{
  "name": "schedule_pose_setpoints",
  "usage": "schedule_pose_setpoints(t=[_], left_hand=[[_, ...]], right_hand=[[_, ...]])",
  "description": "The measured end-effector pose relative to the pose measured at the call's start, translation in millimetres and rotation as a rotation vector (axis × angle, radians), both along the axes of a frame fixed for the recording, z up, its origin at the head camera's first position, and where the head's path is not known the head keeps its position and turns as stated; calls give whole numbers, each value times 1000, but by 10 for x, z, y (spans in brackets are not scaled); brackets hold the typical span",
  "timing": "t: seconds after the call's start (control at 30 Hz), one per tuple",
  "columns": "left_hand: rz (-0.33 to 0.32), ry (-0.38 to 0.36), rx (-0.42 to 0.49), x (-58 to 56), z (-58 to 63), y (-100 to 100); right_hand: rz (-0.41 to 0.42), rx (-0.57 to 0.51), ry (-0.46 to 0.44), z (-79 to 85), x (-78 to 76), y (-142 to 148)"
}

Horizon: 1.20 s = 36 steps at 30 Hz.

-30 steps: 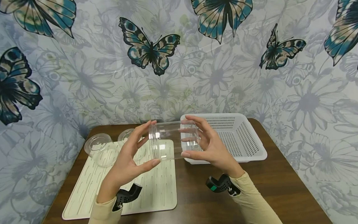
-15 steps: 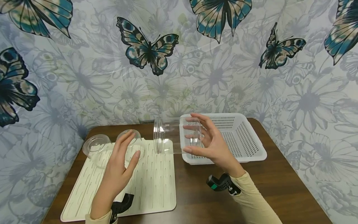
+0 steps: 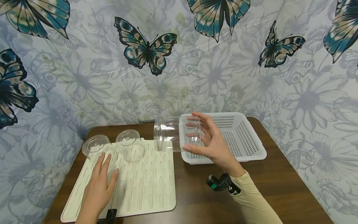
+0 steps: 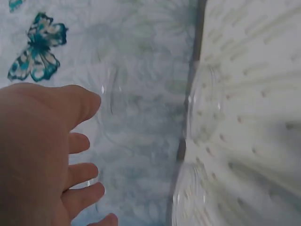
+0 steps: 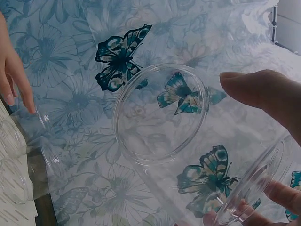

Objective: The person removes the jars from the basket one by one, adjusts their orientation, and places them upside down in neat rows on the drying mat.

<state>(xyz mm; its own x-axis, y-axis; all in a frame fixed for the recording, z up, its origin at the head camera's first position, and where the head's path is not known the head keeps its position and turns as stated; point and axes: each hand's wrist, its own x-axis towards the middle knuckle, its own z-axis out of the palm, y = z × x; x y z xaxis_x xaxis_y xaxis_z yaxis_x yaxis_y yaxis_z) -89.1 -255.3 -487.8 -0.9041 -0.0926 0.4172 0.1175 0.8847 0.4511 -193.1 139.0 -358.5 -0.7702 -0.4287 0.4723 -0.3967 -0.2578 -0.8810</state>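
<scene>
My right hand (image 3: 211, 143) grips the base end of a clear jar (image 3: 169, 133), held on its side above the table with its ridged rim pointing left. In the right wrist view that round rim (image 5: 116, 117) faces the camera. Lower left in the head view, my left hand (image 3: 98, 185) holds nothing; its fingers are extended over the ribbed cream mat (image 3: 148, 180). Just beyond its fingertips stands one clear jar (image 3: 96, 144), with a second clear jar (image 3: 128, 138) to its right, both at the mat's back edge. Whether the fingertips touch the nearer jar cannot be told.
A white perforated basket (image 3: 251, 137) stands at the back right, partly behind the held jar and right hand. The mat covers the left part of the brown wooden table (image 3: 251, 193). A butterfly-patterned wall covering (image 3: 212, 93) rises directly behind the table.
My left hand has let go of the held jar and moved down and left to over the mat. The right hand still holds the jar in nearly the same place.
</scene>
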Motion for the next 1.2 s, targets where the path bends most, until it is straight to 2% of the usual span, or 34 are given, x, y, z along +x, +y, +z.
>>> schedule_pose_setpoints(t=[0.17,0.43,0.53,0.63,0.93,1.07,1.2], left_hand=[[68,-112,-16,132,-166,-170],[118,-262,-13,287,-505,-305],[121,-364,-17,316,-565,-366],[113,-418,-22,343,-606,-407],[125,-386,-35,376,-709,-404],[123,-407,-27,372,-704,-408],[113,-440,-26,369,-669,-423]], right_hand=[[-18,9,1,-1,-12,0],[-49,20,17,-4,-28,0],[-51,20,17,-4,-36,-7],[-57,23,20,-3,-43,-14],[-97,95,5,20,-22,-33],[-185,200,31,48,-36,-56],[-274,311,101,100,-116,-150]])
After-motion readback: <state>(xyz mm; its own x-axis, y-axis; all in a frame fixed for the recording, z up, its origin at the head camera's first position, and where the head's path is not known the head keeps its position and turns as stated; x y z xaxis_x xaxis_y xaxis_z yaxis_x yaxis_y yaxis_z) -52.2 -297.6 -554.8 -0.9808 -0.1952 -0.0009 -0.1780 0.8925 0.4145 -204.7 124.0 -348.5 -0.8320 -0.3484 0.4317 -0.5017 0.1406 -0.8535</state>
